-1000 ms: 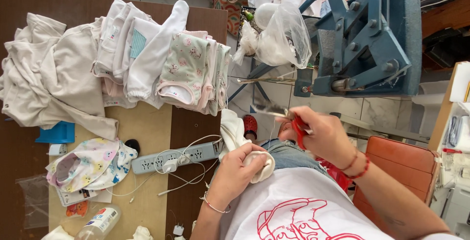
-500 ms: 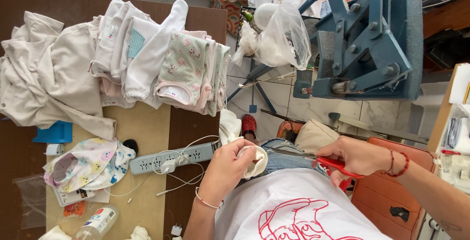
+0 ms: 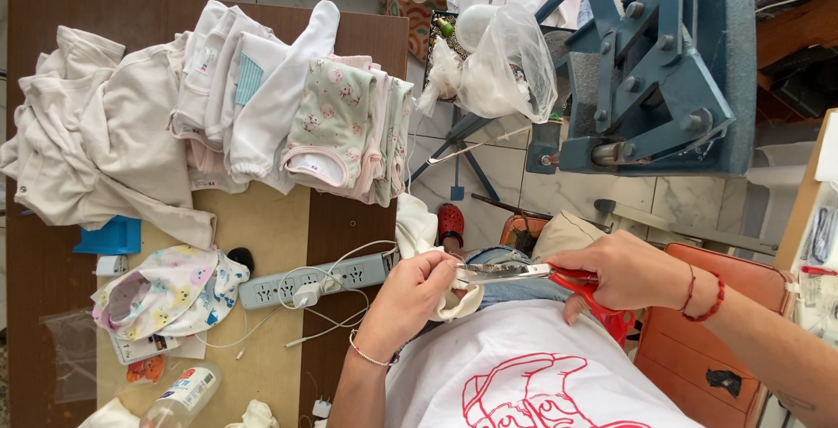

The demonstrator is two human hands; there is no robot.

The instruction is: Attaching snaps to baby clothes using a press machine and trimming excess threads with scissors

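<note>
Red-handled scissors (image 3: 541,278) are gripped in the right hand (image 3: 627,273), fingers closed through the loops, blades pointed leftward at a small cream cloth (image 3: 456,299); that cloth is pinched in the left hand (image 3: 410,295) over the lap, seemingly held taut so the blade tips can meet its edge; whether the blades are parted cannot be told. Just beyond, on the brown table (image 3: 349,35), a grey power strip (image 3: 314,280) is laid with white cables, a patterned cap (image 3: 161,293) beside it; farther off, folded baby clothes (image 3: 288,114) are piled within reach; across the tiled floor (image 3: 506,175), a blue press (image 3: 663,70) is stood.
</note>
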